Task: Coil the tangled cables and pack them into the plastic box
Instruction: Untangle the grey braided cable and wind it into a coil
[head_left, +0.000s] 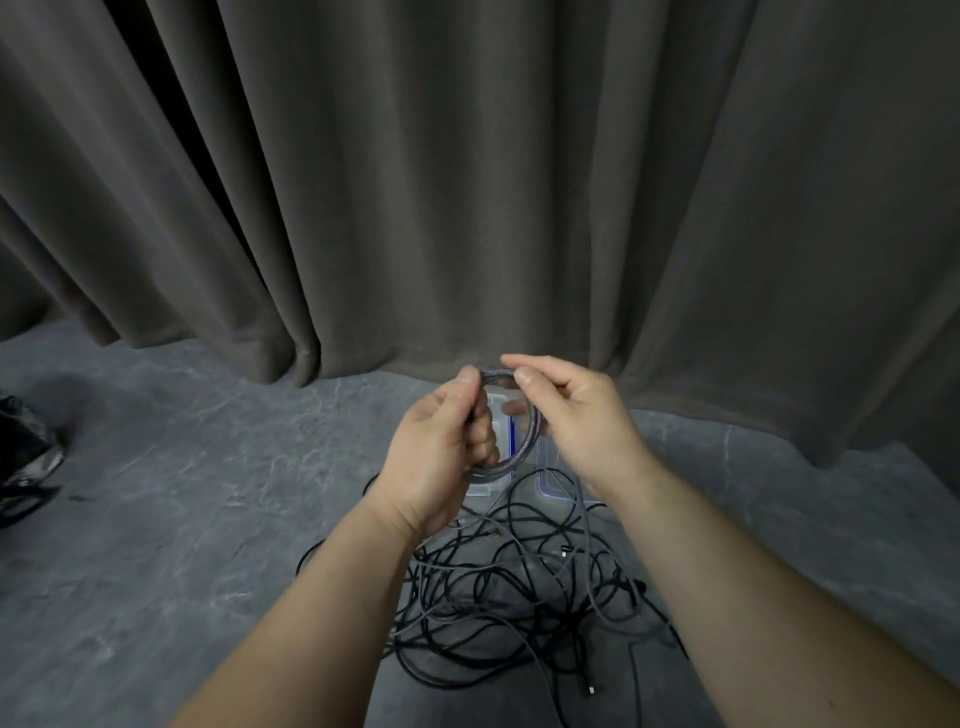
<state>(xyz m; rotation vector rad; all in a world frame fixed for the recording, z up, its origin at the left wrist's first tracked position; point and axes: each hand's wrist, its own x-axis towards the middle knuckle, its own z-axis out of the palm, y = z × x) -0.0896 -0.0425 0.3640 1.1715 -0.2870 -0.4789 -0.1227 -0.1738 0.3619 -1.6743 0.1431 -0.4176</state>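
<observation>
Held in both hands: a grey coil (511, 441), up in the air over the box (498, 415). Left hand (441, 452) curled tight round the coil's near side, thumb on top. Right hand (576, 415) pinching the top of the loop between thumb and first finger, other fingers loose behind it.

Looks like the winding step, with some of this cable not yet wound. Hard to tell which strand below is its tail.

To do it well:
- Keep the left hand firm so the loops stay stacked.
- Feed each new loop with the right hand, same size as the others.
- Give a small twist with each turn so nothing kinks.
- Pull the loose end up slowly; stop and shake free if snagged in the pile.
- Tuck the end round the coil so nothing springs open.

Just under the hands: clear box with blue trim, mostly hidden. Can't tell what is inside.

Nearer, between the arms: big pile (519, 587) of black and grey cables on the floor (182, 493), all crossed over each other, some plugs showing. Lots left to coil, so early in the job.

Behind: dark curtain (467, 182) down to the floor. Far left: a dark crumpled thing (26, 457), too dim to name.
</observation>
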